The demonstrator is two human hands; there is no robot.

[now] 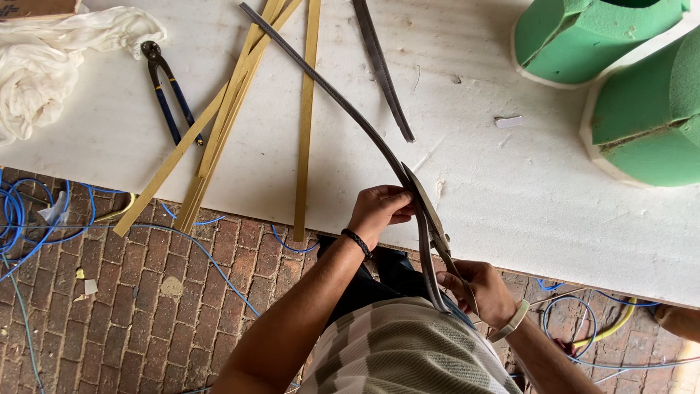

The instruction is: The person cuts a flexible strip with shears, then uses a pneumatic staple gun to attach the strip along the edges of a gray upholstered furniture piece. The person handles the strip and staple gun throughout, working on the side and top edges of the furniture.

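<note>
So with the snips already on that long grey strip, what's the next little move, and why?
Probably squeeze the handles with the right hand. The snips appear to sit with their blades against the grey strip, and the left hand pinches the strip right beside them, steadying it for a cut.

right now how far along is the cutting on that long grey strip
Done: a shorter grey piece lies loose on the white board. In hand: the left hand steadies the long grey strip while the right hand works the snips on it. Left: most of the strip looks uncut; the yellow strips lie untouched.
</note>
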